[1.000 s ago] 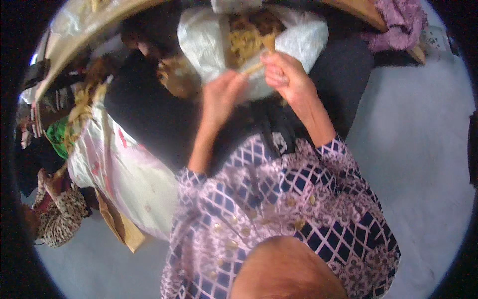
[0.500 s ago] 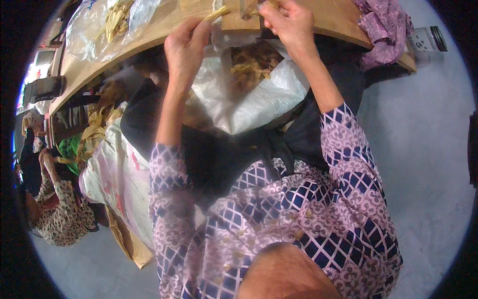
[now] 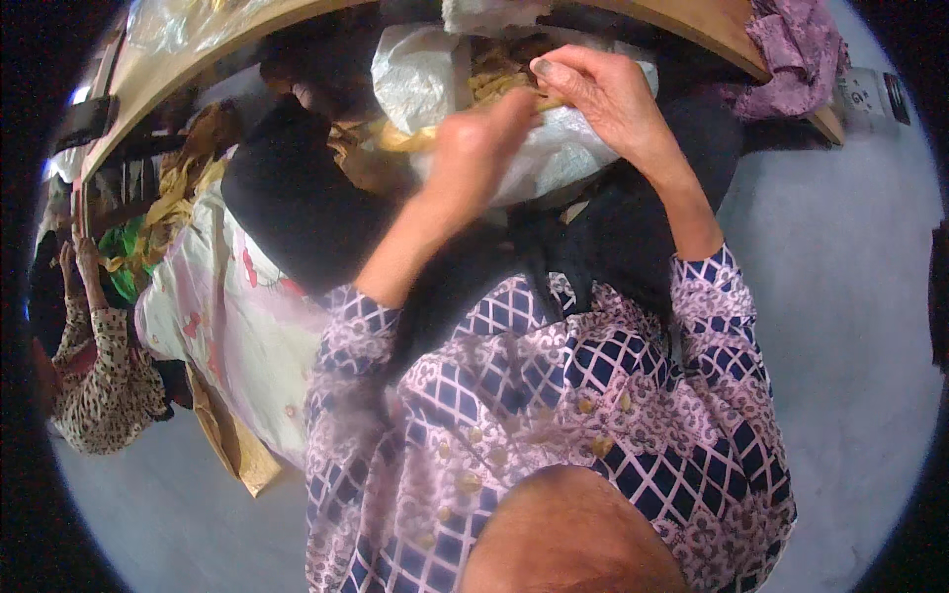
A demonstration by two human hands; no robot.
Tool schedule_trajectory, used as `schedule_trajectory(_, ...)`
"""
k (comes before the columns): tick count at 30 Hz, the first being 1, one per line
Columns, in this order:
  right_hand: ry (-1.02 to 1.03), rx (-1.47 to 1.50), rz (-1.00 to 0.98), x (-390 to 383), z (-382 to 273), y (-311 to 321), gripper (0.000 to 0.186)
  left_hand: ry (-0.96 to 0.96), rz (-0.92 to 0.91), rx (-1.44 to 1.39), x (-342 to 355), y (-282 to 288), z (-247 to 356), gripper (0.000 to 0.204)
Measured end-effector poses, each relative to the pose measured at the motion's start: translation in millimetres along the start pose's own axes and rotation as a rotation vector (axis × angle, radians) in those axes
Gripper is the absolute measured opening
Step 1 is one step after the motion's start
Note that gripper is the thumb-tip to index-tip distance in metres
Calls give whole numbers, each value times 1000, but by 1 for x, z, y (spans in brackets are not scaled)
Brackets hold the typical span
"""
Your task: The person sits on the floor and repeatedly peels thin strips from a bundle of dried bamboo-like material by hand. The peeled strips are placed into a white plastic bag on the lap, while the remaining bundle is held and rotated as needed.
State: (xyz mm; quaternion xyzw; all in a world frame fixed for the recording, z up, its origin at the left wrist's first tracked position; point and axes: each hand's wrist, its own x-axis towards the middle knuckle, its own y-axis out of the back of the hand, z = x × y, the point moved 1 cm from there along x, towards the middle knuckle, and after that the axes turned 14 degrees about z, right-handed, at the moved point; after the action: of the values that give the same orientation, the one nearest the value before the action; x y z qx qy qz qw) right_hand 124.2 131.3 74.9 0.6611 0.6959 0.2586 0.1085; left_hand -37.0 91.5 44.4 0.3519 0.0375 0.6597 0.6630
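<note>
My left hand (image 3: 482,148), smeared by motion, is closed in a fist over the white plastic bag (image 3: 415,74). Pale yellow dried leaf strips (image 3: 400,136) stick out on its wrist side. Close by on the right, my right hand (image 3: 608,99) has its thumb and fingers pinched together. A bit of yellow shows at its fingertips, partly hidden by the left hand. Beneath both hands the bag lies open between my knees, with brown and yellow dried leaf pieces (image 3: 499,74) inside.
A curved wooden table edge (image 3: 267,32) runs along the top, with clear plastic (image 3: 188,22) at left and a purple cloth (image 3: 791,59) at right. A lidded jar (image 3: 875,97) stands beyond the cloth. Dried leaves (image 3: 188,198) hang beside a patterned white cloth (image 3: 227,296). Another person's sleeve (image 3: 109,390) is far left.
Both hands have drawn back from the tabletop and come down over the bag, the left swinging right toward the other. The view has tilted, so less of the tabletop shows.
</note>
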Motion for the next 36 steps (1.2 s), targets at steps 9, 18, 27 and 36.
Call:
schedule_trajectory(9, -352, 76, -185, -29, 33, 7, 14, 46, -175, -80, -18, 21, -1, 16)
schedule_trajectory(18, -520, 894, -560, -34, -28, 11, 25, 293, -176, -496, 10, 24, -3, 19)
schedule_trajectory(27, -141, 468, -196, -31, -5, -11, 24, 1092, -620, -1265, -1, 8, -18, 27)
schedule_trajectory(36, 289, -1, -77, -23, 6, -18, 24, 1179, -364, -1459, -32, -22, -34, 25)
